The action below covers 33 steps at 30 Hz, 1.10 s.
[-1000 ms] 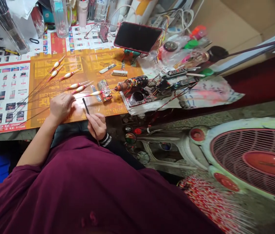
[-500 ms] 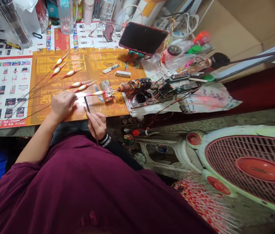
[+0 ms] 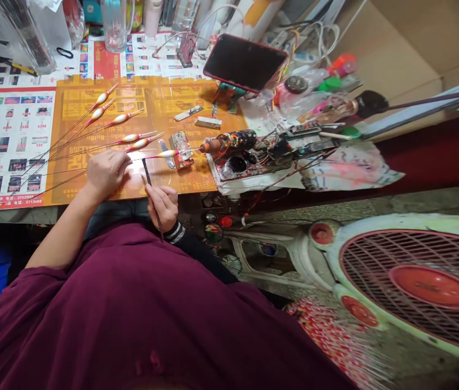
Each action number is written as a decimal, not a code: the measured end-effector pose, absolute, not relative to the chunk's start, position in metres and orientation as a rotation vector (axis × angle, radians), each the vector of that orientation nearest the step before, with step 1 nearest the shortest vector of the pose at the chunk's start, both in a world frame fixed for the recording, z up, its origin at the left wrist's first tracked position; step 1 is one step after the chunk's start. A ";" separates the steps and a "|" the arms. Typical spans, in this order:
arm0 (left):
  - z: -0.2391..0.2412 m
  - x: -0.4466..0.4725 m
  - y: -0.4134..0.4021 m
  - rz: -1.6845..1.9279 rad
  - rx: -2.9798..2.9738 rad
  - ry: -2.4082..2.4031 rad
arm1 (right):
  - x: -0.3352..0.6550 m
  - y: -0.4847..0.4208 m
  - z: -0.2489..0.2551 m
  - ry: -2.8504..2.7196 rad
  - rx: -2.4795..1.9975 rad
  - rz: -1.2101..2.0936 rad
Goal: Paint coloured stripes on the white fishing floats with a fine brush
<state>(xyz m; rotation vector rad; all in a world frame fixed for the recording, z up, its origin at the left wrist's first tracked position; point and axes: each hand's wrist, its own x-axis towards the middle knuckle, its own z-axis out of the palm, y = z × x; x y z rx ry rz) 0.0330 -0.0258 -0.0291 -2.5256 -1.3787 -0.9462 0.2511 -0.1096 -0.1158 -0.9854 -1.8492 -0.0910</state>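
A fishing float, white and yellow with pink-red ends, lies level over the table. Its right tip meets the reddish-brown nose of a paint-spattered motor tool. My left hand is closed, thumb and fingertips pinching the float's thin stem at its left end. In my right hand is a slim paintbrush, gripped like a pen with its dark head pointing up. That head is at the stem, just right of my left fingertips; whether it touches, I cannot tell. Several similar floats lie beyond my left hand.
A paint-smeared block sits just behind and beneath the held float. A phone stands propped at the back, near a glass mug. Wires and bottles crowd the right side. Below the table's right end is a large fan.
The whole view has shifted slightly. Both hands keep their grips, and the brush head stays by the float's stem with hardly any visible movement.
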 end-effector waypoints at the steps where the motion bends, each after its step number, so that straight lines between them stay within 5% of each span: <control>1: -0.029 0.033 -0.026 -0.952 -2.524 -1.374 | 0.251 -0.110 -0.117 -1.855 -0.993 -0.076; 33: 0.010 -0.028 -0.007 -0.873 -2.625 -1.781 | 0.252 -0.098 -0.135 -1.885 -0.894 -0.016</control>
